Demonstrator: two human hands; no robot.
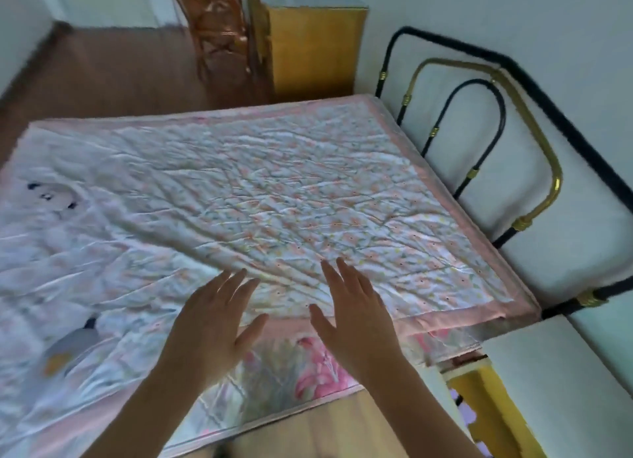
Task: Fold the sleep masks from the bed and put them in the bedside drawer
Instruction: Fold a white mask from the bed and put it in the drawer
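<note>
A bed covered by a quilted pink floral blanket (274,190) fills the middle of the head view. Over its near edge my left hand (209,324) and my right hand (356,317) are held flat, fingers spread, palms down, holding nothing. On the left part of the blanket lies a white shape with dark marks (51,197) and a grey and orange shape (73,348), both too blurred to tell whether they are sleep masks or prints. At the right, beside the bed, a white bedside cabinet (555,382) with a yellow front shows only its top.
A black and gold metal headboard (479,149) stands against the right wall. Beyond the bed are a yellow wooden cabinet (311,50) and a shiny copper-coloured bag (219,36) on a brown floor. A floral sheet (291,375) hangs over the near side.
</note>
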